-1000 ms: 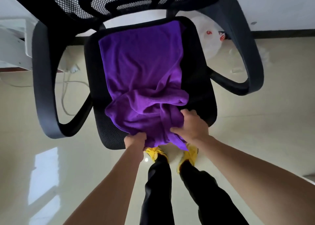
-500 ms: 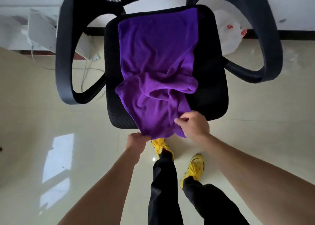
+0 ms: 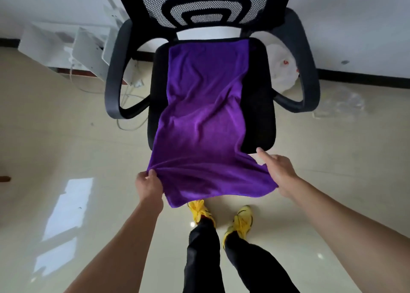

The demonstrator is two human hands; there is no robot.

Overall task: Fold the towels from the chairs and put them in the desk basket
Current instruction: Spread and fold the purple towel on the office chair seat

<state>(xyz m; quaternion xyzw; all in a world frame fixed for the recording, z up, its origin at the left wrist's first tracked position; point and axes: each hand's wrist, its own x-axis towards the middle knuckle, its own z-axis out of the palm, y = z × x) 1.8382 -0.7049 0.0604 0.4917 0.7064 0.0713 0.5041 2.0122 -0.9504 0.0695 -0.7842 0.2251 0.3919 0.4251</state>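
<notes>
A purple towel (image 3: 204,119) lies stretched lengthwise over the seat of a black mesh office chair (image 3: 259,106), and its near end hangs past the seat's front edge. My left hand (image 3: 147,185) pinches the towel's near left corner. My right hand (image 3: 277,170) holds the near right corner, with the index finger pointing out along the towel's edge. No basket or desk top is in view.
The chair's two armrests (image 3: 115,70) curve out on both sides. White desk legs and loose cables (image 3: 88,55) stand at the back left. A white plastic bag (image 3: 284,70) lies behind the chair at the right. My yellow shoes (image 3: 221,215) stand on the glossy floor.
The bunched near end of the towel has been pulled out flat toward me. My hands have moved apart to its two near corners, and the camera has backed away from the chair.
</notes>
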